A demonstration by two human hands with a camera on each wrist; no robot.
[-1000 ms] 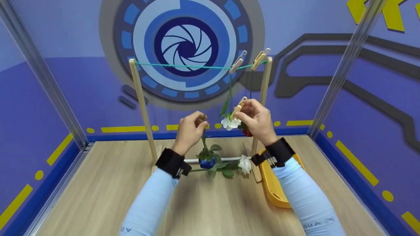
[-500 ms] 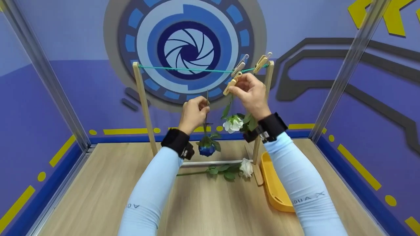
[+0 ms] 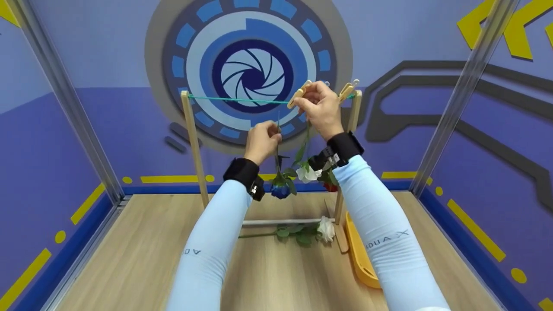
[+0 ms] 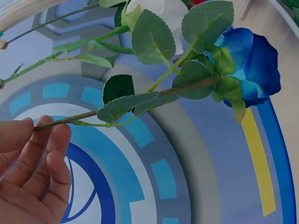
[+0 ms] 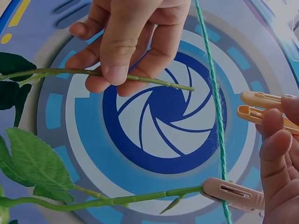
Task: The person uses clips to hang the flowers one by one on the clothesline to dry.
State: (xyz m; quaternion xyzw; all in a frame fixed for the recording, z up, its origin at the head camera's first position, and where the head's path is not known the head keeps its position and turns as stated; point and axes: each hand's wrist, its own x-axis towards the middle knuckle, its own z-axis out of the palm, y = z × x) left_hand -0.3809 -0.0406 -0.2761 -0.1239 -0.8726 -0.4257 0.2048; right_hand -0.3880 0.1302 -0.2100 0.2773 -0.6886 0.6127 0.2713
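Note:
My left hand (image 3: 262, 140) pinches the stem of a blue rose (image 3: 281, 190), which hangs head down; in the left wrist view thumb and fingertips hold the stem. The stem's cut end points up towards a green string (image 5: 215, 98), a little apart from it. Between thumb and fingers, my right hand (image 3: 322, 108) holds a yellow clothespin (image 5: 261, 100), its tips facing the string from close by. A pinkish clothespin (image 5: 233, 192) clamps another stem to that string, and a white flower (image 3: 307, 174) hangs below. Further right, another yellow clothespin (image 3: 346, 91) sits on the string above a partly hidden red flower (image 3: 330, 186).
The string runs between two wooden posts (image 3: 194, 147) of a frame with a pale bar (image 3: 276, 222) low down. A white rose (image 3: 327, 229) lies on the table (image 3: 281, 272). A yellow basket (image 3: 360, 263) stands at right, partly behind my right sleeve.
Both hands have risen: the left lifts the blue rose off the table area, and the right carries the yellow clothespin up from beside the white flower to the string. The head view has tilted upward.

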